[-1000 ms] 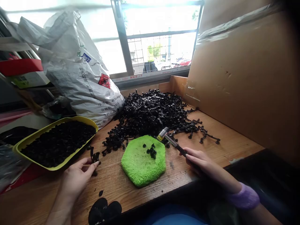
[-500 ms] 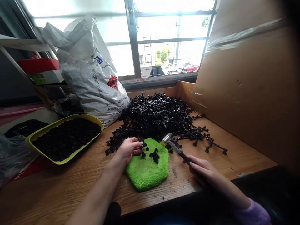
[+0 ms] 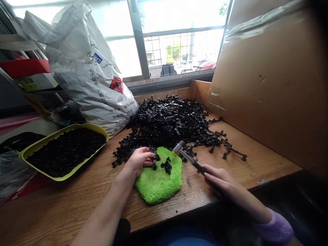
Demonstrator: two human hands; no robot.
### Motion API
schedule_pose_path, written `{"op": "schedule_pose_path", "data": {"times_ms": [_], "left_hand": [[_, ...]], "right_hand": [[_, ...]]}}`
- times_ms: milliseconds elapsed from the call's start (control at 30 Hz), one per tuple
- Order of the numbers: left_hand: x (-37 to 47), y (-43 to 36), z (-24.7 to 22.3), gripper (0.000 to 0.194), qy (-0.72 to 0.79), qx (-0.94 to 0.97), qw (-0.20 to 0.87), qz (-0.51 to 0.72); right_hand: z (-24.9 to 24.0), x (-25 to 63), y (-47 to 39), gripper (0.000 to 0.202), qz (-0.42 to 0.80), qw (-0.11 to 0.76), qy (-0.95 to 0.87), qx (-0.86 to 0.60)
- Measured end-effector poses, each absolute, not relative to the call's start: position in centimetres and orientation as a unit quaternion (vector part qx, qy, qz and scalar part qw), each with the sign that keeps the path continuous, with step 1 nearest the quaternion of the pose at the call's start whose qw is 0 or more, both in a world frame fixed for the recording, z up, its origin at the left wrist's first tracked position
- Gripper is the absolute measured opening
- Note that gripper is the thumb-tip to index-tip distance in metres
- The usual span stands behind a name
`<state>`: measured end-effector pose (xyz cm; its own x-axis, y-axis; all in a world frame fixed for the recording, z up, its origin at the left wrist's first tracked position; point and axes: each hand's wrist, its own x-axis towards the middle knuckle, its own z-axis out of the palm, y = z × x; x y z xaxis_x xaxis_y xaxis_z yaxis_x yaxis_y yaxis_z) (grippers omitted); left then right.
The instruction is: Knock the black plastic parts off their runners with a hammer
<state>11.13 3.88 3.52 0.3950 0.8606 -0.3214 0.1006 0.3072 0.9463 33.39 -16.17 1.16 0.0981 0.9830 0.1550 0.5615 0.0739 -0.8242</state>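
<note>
My left hand [image 3: 140,160] pinches a black plastic piece [image 3: 154,163] over the upper left part of a green fuzzy pad [image 3: 160,188]. Small black parts [image 3: 167,166] lie on the middle of the pad. In my right hand [image 3: 217,177] is the dark handle of a small hammer [image 3: 188,156]; its head, metal with a yellow end, hovers by the pad's upper right edge. Behind the pad rises a large heap of black plastic parts [image 3: 171,119].
A yellow-rimmed tub [image 3: 61,177] full of small black parts stands at the left. Behind it leans a white printed sack [image 3: 89,78]. A tall cardboard sheet [image 3: 266,92] borders the right side. Several joined black parts [image 3: 234,150] lie right of the heap on the wooden table [image 3: 263,160].
The view has shifted a little. The hammer head has tipped lower and left toward the pad. My left hand still pinches the black piece in about the same place.
</note>
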Motion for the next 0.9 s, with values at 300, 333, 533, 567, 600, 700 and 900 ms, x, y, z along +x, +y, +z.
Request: {"op": "schedule_pose_path", "data": {"times_ms": [300, 333, 533, 567, 600, 700, 900], "left_hand": [[11.2, 4.0, 3.8, 0.025, 0.462, 0.54, 0.654, 0.26], [11.1, 4.0, 3.8, 0.024, 0.463, 0.541, 0.653, 0.258], [11.0, 4.2, 3.5, 0.025, 0.46, 0.533, 0.661, 0.259], [11.0, 4.2, 3.5, 0.025, 0.461, 0.533, 0.661, 0.26], [11.0, 4.2, 3.4, 0.025, 0.462, 0.534, 0.658, 0.26], [11.0, 4.3, 3.3, 0.025, 0.467, 0.54, 0.651, 0.258], [11.0, 4.3, 3.4, 0.026, 0.468, 0.545, 0.647, 0.257]], "right_hand": [[4.4, 30.7, -12.1, 0.024, 0.07, 0.307, -0.702, -0.638], [4.5, 30.6, -11.8, 0.024, 0.07, 0.295, -0.707, -0.639], [4.6, 30.6, -11.5, 0.027, 0.046, 0.283, -0.703, -0.651], [4.5, 30.6, -11.5, 0.027, 0.046, 0.277, -0.703, -0.653], [4.5, 30.7, -11.5, 0.026, 0.048, 0.268, -0.705, -0.655], [4.5, 30.9, -11.6, 0.024, 0.054, 0.242, -0.709, -0.661], [4.5, 30.9, -11.5, 0.025, 0.078, 0.272, -0.693, -0.663]]}}
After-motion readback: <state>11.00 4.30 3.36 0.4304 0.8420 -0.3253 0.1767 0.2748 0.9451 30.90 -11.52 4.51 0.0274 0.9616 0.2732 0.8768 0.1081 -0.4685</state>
